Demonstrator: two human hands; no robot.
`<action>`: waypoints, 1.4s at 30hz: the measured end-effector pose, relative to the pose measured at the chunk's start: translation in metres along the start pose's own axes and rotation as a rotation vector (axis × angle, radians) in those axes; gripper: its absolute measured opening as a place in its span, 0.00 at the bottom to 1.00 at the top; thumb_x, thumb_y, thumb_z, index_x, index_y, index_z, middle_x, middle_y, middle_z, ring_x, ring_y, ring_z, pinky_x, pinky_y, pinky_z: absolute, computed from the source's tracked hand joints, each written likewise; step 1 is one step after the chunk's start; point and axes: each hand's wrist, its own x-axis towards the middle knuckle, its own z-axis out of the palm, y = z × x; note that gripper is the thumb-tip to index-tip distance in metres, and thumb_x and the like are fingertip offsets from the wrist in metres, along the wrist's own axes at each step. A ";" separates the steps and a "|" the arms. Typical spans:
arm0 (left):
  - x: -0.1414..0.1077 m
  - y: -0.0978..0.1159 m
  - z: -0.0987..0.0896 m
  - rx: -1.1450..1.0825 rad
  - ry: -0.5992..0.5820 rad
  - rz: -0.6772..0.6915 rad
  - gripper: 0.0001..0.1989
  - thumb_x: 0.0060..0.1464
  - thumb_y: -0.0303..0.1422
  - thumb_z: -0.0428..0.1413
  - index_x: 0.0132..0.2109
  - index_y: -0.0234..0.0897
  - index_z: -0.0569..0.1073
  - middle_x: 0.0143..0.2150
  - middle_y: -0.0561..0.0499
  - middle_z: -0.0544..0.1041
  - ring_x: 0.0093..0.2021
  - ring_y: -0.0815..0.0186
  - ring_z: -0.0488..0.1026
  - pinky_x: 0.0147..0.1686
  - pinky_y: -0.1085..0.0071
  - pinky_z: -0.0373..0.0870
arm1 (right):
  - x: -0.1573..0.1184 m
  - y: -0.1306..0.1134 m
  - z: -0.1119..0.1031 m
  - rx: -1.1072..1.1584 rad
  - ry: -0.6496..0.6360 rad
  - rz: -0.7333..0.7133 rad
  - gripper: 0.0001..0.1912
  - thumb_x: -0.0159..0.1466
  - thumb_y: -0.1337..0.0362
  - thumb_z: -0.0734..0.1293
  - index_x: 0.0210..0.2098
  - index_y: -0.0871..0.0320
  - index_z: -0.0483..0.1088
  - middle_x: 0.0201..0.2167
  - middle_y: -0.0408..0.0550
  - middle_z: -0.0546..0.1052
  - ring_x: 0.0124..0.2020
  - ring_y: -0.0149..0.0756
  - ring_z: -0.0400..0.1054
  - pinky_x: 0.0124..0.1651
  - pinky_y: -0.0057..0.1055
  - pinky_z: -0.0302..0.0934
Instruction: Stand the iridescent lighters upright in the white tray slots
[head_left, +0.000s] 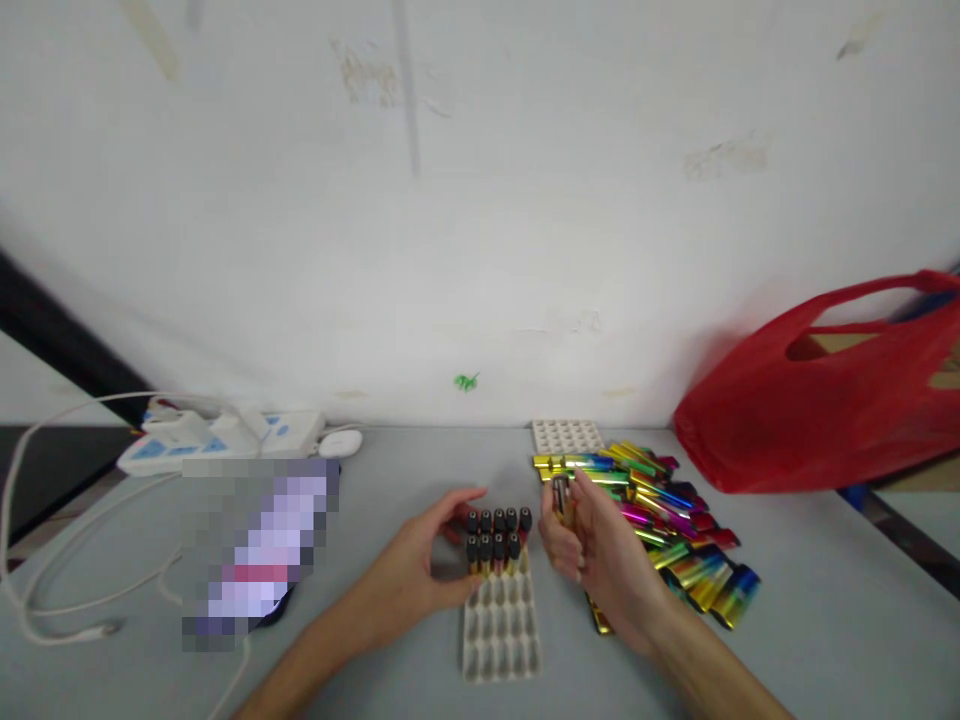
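Perhaps risks tipping black-topped pieces (pixel 499 547) in the pale tray (pixel 501 640) by brushing them with open left grip (pixel 416 562), while holding a shiny piece (pixel 560 494) in right grip (pixel 592 545).

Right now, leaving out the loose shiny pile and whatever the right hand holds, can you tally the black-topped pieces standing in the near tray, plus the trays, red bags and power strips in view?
Black-topped pieces: 9
Trays: 2 (near tray, far tray)
Red bag: 1
Power strip: 1
Total: 13
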 end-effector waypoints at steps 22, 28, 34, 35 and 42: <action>0.001 -0.001 0.000 0.000 0.008 0.022 0.40 0.52 0.32 0.70 0.70 0.46 0.71 0.55 0.47 0.82 0.53 0.54 0.77 0.60 0.57 0.74 | 0.000 0.001 -0.002 -0.058 0.001 0.171 0.32 0.61 0.37 0.69 0.21 0.51 0.50 0.17 0.29 0.44 0.19 0.24 0.31 0.20 0.28 0.27; 0.001 0.003 -0.001 0.001 0.010 0.031 0.39 0.52 0.33 0.70 0.70 0.45 0.72 0.56 0.47 0.82 0.52 0.54 0.77 0.60 0.56 0.74 | -0.004 0.001 -0.001 -0.083 0.018 0.129 0.29 0.62 0.40 0.67 0.22 0.51 0.51 0.18 0.30 0.45 0.19 0.25 0.33 0.21 0.28 0.29; 0.001 0.004 0.000 -0.006 0.012 0.027 0.39 0.51 0.34 0.70 0.70 0.44 0.72 0.55 0.46 0.82 0.52 0.53 0.77 0.60 0.55 0.74 | -0.007 0.001 0.003 -0.074 0.025 0.124 0.29 0.62 0.41 0.69 0.22 0.51 0.51 0.18 0.30 0.45 0.19 0.25 0.33 0.21 0.28 0.30; 0.001 0.004 0.000 -0.005 0.013 0.029 0.39 0.51 0.34 0.70 0.70 0.44 0.72 0.55 0.46 0.82 0.52 0.53 0.77 0.60 0.55 0.74 | -0.007 0.001 0.003 -0.064 0.027 0.123 0.30 0.62 0.40 0.69 0.22 0.51 0.51 0.18 0.30 0.44 0.19 0.25 0.33 0.21 0.28 0.30; 0.001 0.006 -0.001 -0.014 -0.002 0.018 0.38 0.52 0.33 0.70 0.69 0.44 0.72 0.55 0.46 0.82 0.53 0.53 0.77 0.60 0.56 0.73 | -0.002 0.005 -0.003 -0.078 0.018 0.186 0.35 0.60 0.33 0.70 0.22 0.51 0.51 0.18 0.30 0.46 0.19 0.24 0.32 0.21 0.28 0.28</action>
